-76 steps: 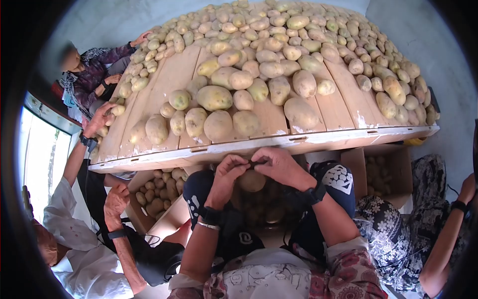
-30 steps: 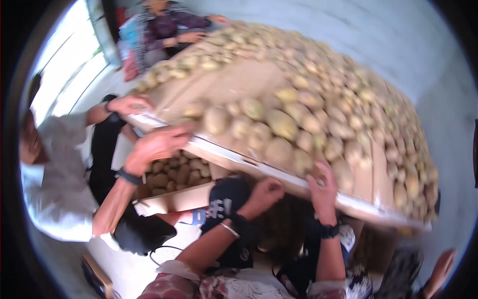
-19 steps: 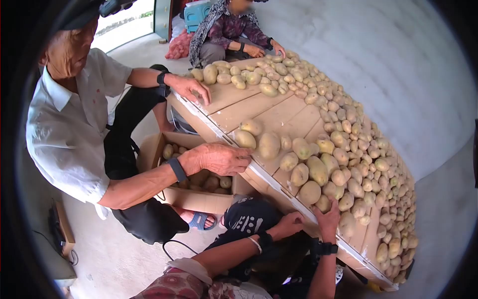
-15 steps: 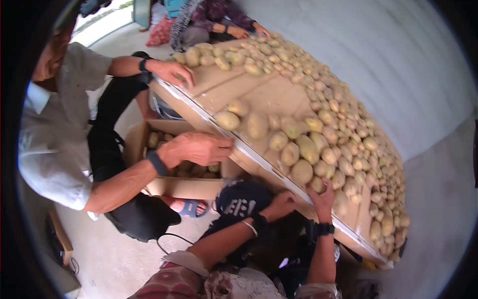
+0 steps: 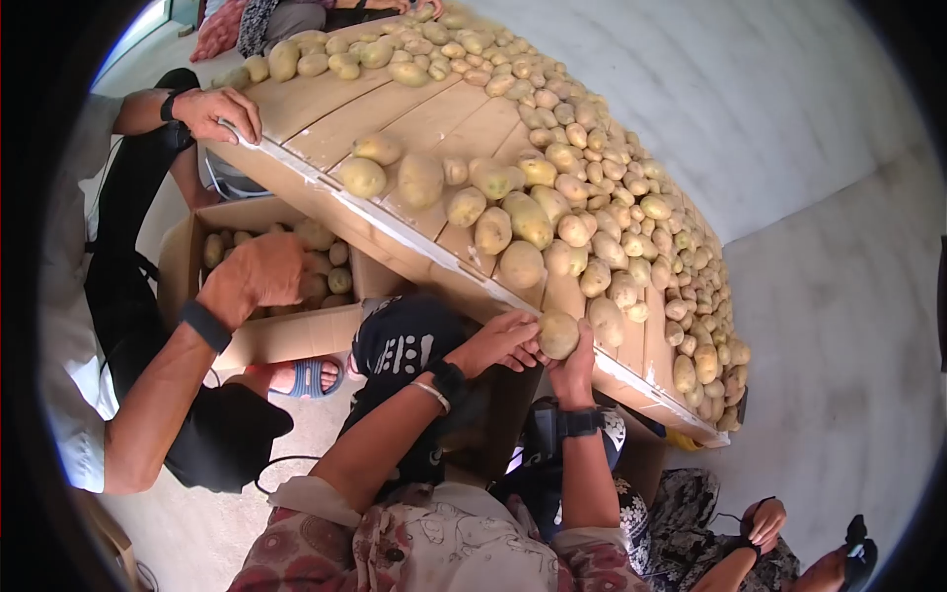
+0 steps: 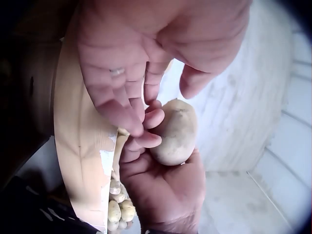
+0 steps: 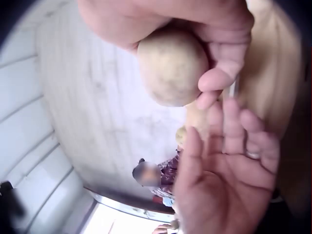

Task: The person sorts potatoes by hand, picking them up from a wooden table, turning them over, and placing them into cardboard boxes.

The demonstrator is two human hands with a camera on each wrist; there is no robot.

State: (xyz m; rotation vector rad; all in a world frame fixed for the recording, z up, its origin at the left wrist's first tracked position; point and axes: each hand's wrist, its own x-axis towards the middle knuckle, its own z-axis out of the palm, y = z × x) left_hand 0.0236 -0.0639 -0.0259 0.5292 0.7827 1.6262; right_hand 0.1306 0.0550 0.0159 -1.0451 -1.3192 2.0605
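A round, pale tan potato [image 5: 558, 335] is held up by my right hand [image 5: 572, 371], just at the board's near edge. In the right wrist view, that hand's fingers curl round the potato [image 7: 173, 68]. My left hand [image 5: 500, 341] is close on the other side, its fingertips near the potato. The right wrist view shows the left palm [image 7: 222, 190] facing up with loosely extended fingers and a ring, holding nothing. In the left wrist view, the potato [image 6: 178, 134] lies against the right palm [image 6: 168, 187], below the left fingers.
Many potatoes [image 5: 612, 222] spread over a slatted wooden platform [image 5: 345, 123] with a white-smeared edge. A person at left rests one hand [image 5: 219, 113] on the corner; their other hand [image 5: 261, 268] is over a cardboard box [image 5: 296, 335] of potatoes. Another person's hand [image 5: 764, 523] is at lower right.
My right hand first reached onto the potatoes, then brought one back to the edge beside my left hand. The head view swung left, then partly back. The neighbour's near hand moved over the box.
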